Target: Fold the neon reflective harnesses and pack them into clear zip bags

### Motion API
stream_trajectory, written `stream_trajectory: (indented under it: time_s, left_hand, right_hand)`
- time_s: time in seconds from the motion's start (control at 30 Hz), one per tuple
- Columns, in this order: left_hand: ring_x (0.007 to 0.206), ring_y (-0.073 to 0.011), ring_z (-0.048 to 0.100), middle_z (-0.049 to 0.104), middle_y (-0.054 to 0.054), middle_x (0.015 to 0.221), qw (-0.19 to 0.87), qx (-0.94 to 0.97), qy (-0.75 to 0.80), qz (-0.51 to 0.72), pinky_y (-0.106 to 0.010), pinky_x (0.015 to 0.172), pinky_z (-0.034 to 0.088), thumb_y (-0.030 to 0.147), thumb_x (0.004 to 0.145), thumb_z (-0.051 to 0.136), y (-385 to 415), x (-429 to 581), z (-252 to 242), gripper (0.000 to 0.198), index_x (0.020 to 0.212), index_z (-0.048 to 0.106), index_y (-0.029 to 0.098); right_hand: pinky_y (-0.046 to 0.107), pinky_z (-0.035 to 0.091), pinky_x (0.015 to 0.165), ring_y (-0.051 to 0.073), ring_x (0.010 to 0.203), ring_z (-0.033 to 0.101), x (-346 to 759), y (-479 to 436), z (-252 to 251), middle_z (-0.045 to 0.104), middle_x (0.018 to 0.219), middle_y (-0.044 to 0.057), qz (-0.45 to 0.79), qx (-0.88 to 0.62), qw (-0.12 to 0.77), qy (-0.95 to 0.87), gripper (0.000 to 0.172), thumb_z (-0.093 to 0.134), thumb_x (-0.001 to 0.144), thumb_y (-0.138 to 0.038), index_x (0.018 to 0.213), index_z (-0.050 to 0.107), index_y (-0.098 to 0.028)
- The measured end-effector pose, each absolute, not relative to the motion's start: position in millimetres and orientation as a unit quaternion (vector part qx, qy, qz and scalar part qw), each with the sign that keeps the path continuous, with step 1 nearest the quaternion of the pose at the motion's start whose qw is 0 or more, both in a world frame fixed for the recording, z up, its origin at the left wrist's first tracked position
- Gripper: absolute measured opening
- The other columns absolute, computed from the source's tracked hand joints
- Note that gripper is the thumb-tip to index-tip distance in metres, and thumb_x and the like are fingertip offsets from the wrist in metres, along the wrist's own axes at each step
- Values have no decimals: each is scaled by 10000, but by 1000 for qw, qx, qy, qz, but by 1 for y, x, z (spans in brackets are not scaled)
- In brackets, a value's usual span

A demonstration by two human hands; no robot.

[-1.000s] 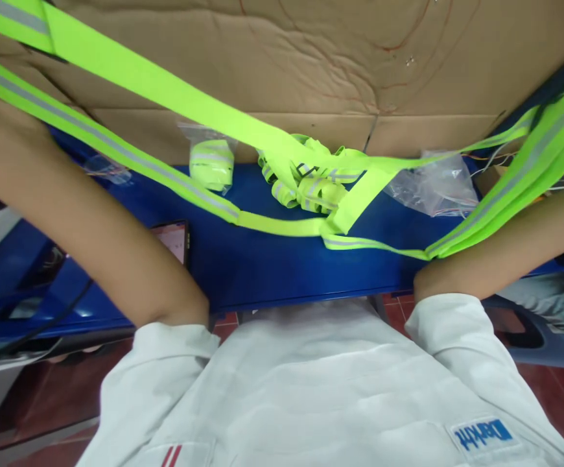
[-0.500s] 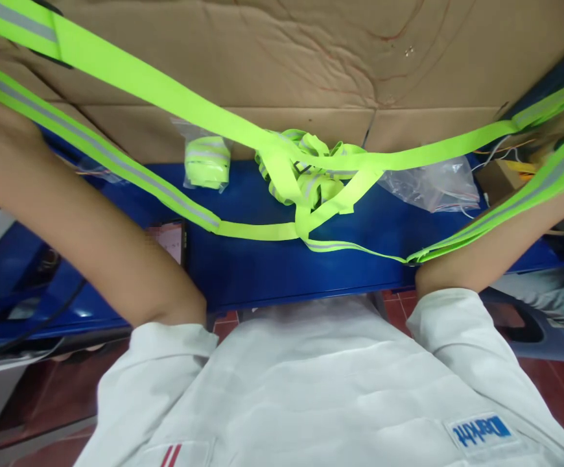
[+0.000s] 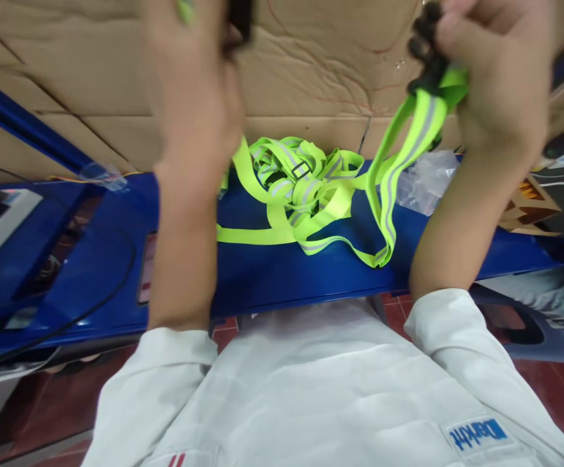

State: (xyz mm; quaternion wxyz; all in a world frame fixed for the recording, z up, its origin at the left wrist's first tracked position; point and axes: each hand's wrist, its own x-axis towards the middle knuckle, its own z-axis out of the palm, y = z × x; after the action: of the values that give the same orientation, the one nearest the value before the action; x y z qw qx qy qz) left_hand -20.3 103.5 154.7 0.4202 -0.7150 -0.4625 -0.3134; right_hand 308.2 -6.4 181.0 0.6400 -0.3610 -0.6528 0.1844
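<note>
Neon yellow-green strap [image 3: 328, 211], grey-striped, limp, looping across the blue counter [image 3: 282, 279] toward twelve o'clock. Right fingers [image 3: 461, 35], one o'clock, pinch its black buckle [image 3: 430, 74]. Left hand [image 3: 197, 97], eleven o'clock: blurred, cannot tell fingers.

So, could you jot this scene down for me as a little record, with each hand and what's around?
Left hand: raised, blurred; dark object beside it, grip unclear
Right hand: raised, holding a black clip
Strap: neon yellow-green, grey-striped, hanging from the clip
Strap pile: loosely tangled, on the blue table
Right of pile: clear plastic bag
Behind: brown cardboard
</note>
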Motion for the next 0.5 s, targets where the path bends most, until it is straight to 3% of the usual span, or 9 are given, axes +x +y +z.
stream_trajectory:
  time_s: [0.03,0.07,0.1,0.2,0.4,0.5]
  left_hand:
    - [1580,13,259,433,16,1685,329,-759,-460,-321,-262,1297,401,300,1064,270,91,-6,152,659,1717,190,263]
    - [1547,-136,407,421,-16,1694,262,-805,-436,-306,-344,1293,427,256,1039,310,77,7,150,706,1733,183,280]
    - [1521,-245,455,426,-35,1690,218,-831,-411,-306,-417,1272,442,210,996,367,63,19,149,765,1738,199,293]
    - [1422,-389,508,440,-74,1681,155,-860,-388,-294,-545,1168,460,160,956,377,33,35,149,801,1736,236,273]
    - [1408,-400,508,470,-119,1655,144,-849,-383,-334,-522,1160,441,135,957,386,31,27,152,762,1714,299,146]
    - [1463,-373,460,439,-82,1678,102,-850,-386,-344,-494,1228,384,180,977,347,33,27,150,753,1726,279,221]
  right_hand:
    - [209,537,745,77,785,669,293,-2,179,727,817,-54,183,-367,630,-659,111,786,864,-94,862,803,-204]
    - [217,522,702,84,761,664,280,1,177,730,814,-31,185,-378,617,-664,104,792,855,-87,857,795,-191]
    - [223,503,671,86,738,654,268,2,176,728,812,-16,191,-391,601,-671,84,795,862,-104,856,786,-187]
    - [261,468,638,108,701,616,245,2,173,710,799,6,192,-403,566,-693,49,783,894,-175,856,762,-198]
    - [279,439,654,126,702,583,233,-3,176,700,807,9,176,-435,556,-686,88,704,909,-131,852,731,-193]
    - [256,412,663,106,701,574,234,-5,177,677,798,2,180,-442,561,-676,71,682,915,-105,873,718,-150]
